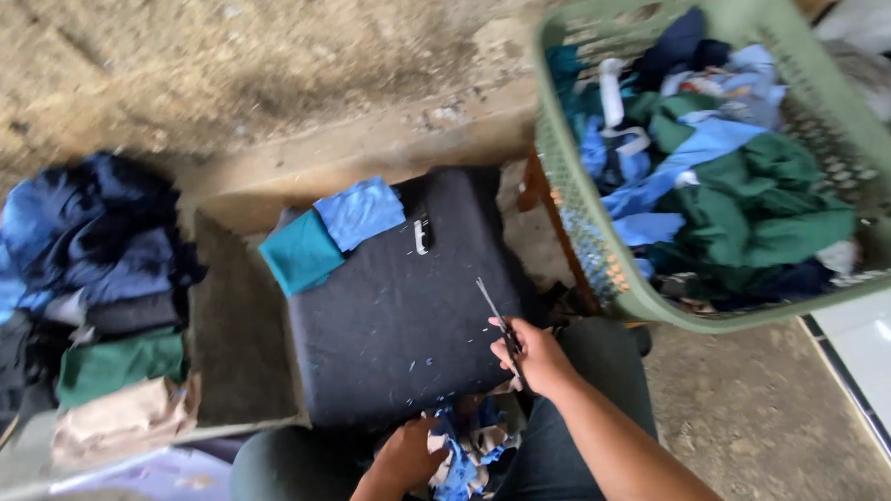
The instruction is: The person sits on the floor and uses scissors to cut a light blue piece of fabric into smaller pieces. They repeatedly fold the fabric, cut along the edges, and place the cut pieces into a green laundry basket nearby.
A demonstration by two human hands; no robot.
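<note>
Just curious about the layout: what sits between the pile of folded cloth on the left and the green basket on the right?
In the head view, a dark padded board lies between the cloth pile and the green basket, with teal and blue cloth pieces on it.

- The scissors (pixel 495 316) in the right hand (pixel 536 357) had thin metal blades with a dull grey sheen.
- The cushion (pixel 398 303) was matt dark cloth, flecked with pale lint.
- The scraps (pixel 466 450) under the left hand (pixel 409 452) were soft, frayed cloth, blue and beige.
- The basket (pixel 862 152) was smooth green plastic with perforated walls, filled with crumpled cloth.
- The floor (pixel 207 61) looked like rough, dusty concrete.
- The folded pile (pixel 97 296) was matt cloth.
</note>
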